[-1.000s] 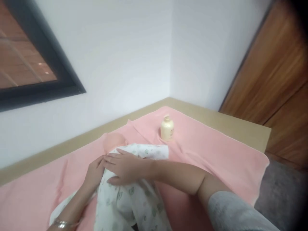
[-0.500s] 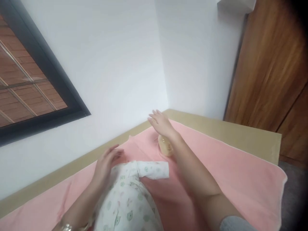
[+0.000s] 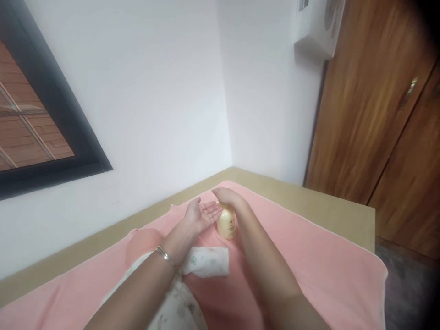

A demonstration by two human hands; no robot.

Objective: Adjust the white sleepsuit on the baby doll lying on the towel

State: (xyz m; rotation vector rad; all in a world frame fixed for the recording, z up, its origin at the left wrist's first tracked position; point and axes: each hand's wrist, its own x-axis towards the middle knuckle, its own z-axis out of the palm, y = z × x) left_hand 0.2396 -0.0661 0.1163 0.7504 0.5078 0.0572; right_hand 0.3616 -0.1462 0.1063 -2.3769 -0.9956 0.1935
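Note:
A small cream pump bottle (image 3: 227, 223) stands on a pink towel (image 3: 309, 256) near the table's far corner. My right hand (image 3: 227, 197) rests on top of the bottle, fingers curved down over its pump head. My left hand (image 3: 201, 217) is held palm up with fingers stretched out, right beside the bottle's top; nothing visible lies in the palm. A bracelet sits on my left wrist. Below my arms lies a baby doll (image 3: 144, 240) in a white printed sleepsuit (image 3: 206, 262), its bare head to the left and one sleeve stretched out to the right.
The beige table (image 3: 323, 206) fits into a corner of white walls. A dark-framed window (image 3: 51, 137) is on the left wall. Wooden doors (image 3: 378, 128) stand to the right, with a white box (image 3: 321, 25) on the wall beside them.
Both hands left the doll. My right hand reached over to the bottle and settled on its top. My left hand turned palm up beside the bottle.

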